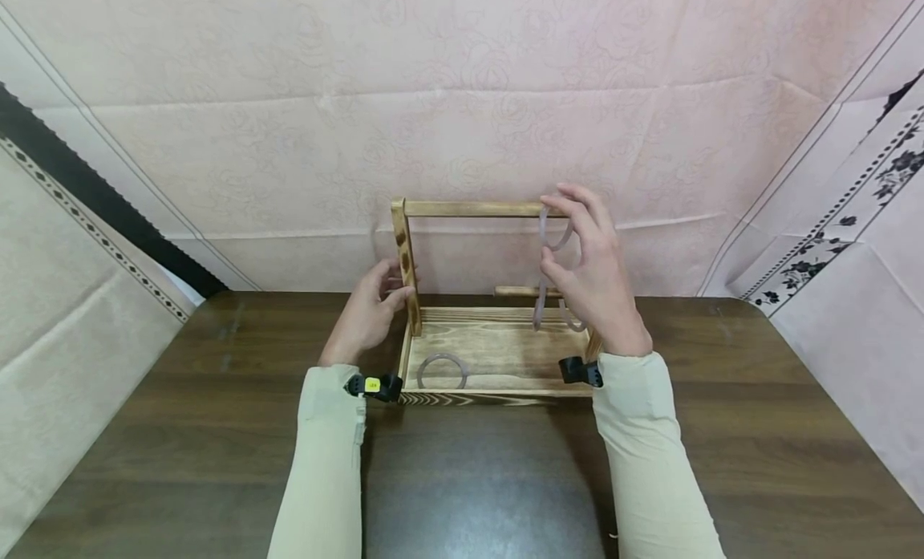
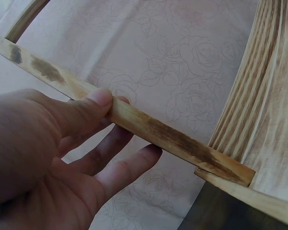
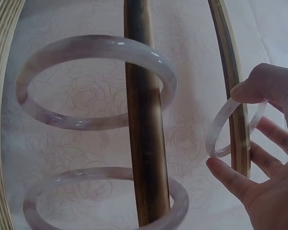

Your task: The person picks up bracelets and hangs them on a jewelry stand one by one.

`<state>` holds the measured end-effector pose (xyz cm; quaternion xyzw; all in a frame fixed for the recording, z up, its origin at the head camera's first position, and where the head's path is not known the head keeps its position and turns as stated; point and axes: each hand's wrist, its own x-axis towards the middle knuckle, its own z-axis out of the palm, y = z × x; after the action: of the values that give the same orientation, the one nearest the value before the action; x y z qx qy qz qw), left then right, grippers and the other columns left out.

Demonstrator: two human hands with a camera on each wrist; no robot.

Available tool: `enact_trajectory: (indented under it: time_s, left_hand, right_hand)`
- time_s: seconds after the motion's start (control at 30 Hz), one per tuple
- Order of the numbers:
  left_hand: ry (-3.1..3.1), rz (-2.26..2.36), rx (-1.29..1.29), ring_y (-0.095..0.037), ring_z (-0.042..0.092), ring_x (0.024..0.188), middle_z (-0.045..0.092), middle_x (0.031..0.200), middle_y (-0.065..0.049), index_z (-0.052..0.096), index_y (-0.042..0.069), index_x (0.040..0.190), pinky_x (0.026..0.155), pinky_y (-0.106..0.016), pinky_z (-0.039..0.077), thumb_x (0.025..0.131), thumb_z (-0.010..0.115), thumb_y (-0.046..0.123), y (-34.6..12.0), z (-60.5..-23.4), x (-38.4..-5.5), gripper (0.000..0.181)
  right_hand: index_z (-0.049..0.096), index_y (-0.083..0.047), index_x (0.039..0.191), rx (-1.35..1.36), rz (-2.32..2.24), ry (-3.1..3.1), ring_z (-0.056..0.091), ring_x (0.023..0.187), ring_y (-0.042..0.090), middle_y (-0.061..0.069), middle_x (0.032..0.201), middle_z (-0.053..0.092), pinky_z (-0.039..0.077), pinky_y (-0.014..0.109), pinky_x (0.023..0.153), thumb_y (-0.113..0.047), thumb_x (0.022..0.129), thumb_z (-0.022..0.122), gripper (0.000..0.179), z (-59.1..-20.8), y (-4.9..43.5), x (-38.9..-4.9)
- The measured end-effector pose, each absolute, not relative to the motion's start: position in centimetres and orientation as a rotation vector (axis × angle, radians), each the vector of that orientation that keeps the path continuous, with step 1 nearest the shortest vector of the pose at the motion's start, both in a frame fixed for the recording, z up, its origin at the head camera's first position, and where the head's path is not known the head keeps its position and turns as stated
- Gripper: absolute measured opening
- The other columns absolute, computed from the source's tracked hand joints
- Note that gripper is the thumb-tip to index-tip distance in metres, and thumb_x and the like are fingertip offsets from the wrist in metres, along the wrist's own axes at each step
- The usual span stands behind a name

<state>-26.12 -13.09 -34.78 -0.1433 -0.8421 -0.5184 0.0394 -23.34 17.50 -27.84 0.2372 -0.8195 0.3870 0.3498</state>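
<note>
My left hand (image 1: 363, 314) grips the left upright post (image 2: 153, 129) of a wooden bangle stand, the thumb on one face and fingers behind it. At the stand's right side, my right hand (image 1: 597, 266) pinches a pale translucent bangle (image 3: 220, 125) between thumb and a fingertip. That bangle encircles the upper bar (image 1: 472, 209). Two pale purplish bangles (image 3: 86, 123) hang around the lower bar (image 3: 146, 129). Another bangle (image 1: 443, 357) lies in the stand's shallow tray (image 1: 498, 358), toward the left. The right post is mostly hidden behind my right hand and wrist.
The stand is on a dark brown wooden table (image 1: 476, 479), near its far edge. A pale rose-patterned cloth (image 1: 462, 142) hangs behind it. Dark wrist cameras (image 1: 386, 386) are strapped over the light sleeves, close to the tray's sides.
</note>
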Motion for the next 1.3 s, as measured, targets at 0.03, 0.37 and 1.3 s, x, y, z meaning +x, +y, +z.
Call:
enact_trajectory:
  time_s: [0.03,0.37,1.3]
  left_hand:
    - [-2.58,-1.59,-0.442,-0.03,0.059,0.127,0.062,0.138,-0.016,0.051,0.005,0.141,0.105,-0.047,0.055,0.105,0.055,0.012,-13.1,-34.8,-26.1,0.036]
    - [-2.58,-1.592,-0.447,-0.03,0.059,0.126,0.063,0.137,-0.016,0.052,0.005,0.139,0.105,-0.047,0.054,0.105,0.056,0.01,-13.2,-34.8,-26.2,0.035]
    - [-2.599,-1.592,-0.439,-0.031,0.059,0.127,0.062,0.138,-0.017,0.049,0.004,0.142,0.105,-0.048,0.054,0.106,0.054,0.01,-13.2,-34.7,-26.2,0.038]
  right_hand:
    - [0.06,-0.01,0.139,0.62,1.004,-2.122,0.045,0.138,0.025,0.01,0.153,0.045,0.044,0.043,0.108,0.012,0.081,0.071,0.062,-27.8,17.4,-23.4]
    - [0.059,-0.011,0.138,0.635,0.964,-2.146,0.042,0.143,0.028,0.012,0.153,0.045,0.037,0.051,0.119,0.011,0.083,0.072,0.061,-27.9,16.7,-23.4]
    - [0.059,-0.01,0.139,0.71,0.868,-2.15,0.043,0.142,0.03,0.013,0.153,0.046,0.039,0.048,0.116,0.008,0.086,0.073,0.058,-28.0,15.5,-23.3]
